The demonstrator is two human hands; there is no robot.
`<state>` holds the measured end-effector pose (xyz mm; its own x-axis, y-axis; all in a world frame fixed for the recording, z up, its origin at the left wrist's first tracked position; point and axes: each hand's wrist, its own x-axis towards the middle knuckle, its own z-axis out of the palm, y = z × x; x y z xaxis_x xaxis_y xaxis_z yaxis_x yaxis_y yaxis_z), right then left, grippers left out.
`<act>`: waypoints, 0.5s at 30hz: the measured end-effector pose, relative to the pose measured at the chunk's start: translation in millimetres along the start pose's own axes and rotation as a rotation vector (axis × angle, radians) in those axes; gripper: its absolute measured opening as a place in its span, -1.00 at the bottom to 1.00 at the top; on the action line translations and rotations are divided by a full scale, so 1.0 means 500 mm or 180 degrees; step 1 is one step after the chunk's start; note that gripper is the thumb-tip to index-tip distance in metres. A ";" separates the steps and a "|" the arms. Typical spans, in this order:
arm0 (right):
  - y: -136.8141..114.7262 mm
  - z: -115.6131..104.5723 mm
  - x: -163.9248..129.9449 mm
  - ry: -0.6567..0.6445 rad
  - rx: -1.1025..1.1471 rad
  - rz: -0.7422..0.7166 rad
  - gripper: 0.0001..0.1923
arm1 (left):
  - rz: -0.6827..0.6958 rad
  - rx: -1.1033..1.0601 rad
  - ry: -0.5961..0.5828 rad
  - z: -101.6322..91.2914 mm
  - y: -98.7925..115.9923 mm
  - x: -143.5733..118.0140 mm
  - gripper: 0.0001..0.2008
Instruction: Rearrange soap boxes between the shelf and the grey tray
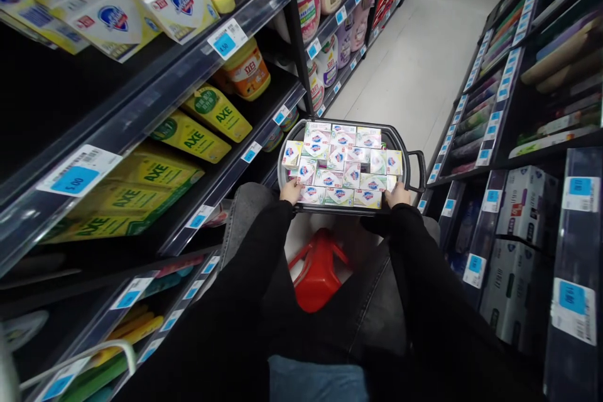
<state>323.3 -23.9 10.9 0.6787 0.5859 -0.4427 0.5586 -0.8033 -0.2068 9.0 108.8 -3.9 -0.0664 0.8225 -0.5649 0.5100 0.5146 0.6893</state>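
A dark-rimmed oval basket point(409, 138) in front of my knees is packed with small boxed soaps point(330, 177), white with pink, green and yellow print and a blue-and-red logo. My left hand point(291, 191) is at the basket's near left corner, fingers bent against the end of the nearest row of soap boxes. At the opposite end of that row, my right hand point(399, 195) is curled with its thumb side by a box. Most fingertips are hidden. A black handle point(416, 171) juts from the basket's right side.
A red plastic stool point(318, 270) shows between my legs. Shelves close on the left hold soap boxes point(110, 17), yellow AXE bottles point(195, 138) and price tags point(80, 171). Another rack point(575, 251) stands close on the right, with grey-white boxes point(511, 276). A pale floor aisle point(424, 31) runs ahead.
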 end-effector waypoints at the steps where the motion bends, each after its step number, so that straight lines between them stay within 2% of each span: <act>1: -0.001 0.000 -0.002 0.0021 0.0015 0.0025 -0.47 | 0.0171 0.0665 -0.0064 -0.001 0.001 -0.002 -0.68; 2: -0.002 0.000 -0.004 0.0036 0.0035 0.0046 -0.47 | 0.0274 0.1104 -0.0130 -0.001 0.002 -0.003 -0.64; 5: -0.003 0.001 -0.008 0.0081 0.0100 0.0074 -0.47 | 0.0360 0.1493 -0.0199 -0.002 0.004 -0.006 -0.59; 15: -0.002 0.014 -0.009 0.0229 0.0122 0.0000 -0.52 | 0.0417 0.1649 -0.0136 0.001 0.004 -0.007 -0.62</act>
<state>316.3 -26.2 6.8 0.7120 0.5910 -0.3791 0.5408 -0.8060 -0.2406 10.6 106.7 -0.5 0.0556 0.8556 -0.5147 0.8688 0.2125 0.4471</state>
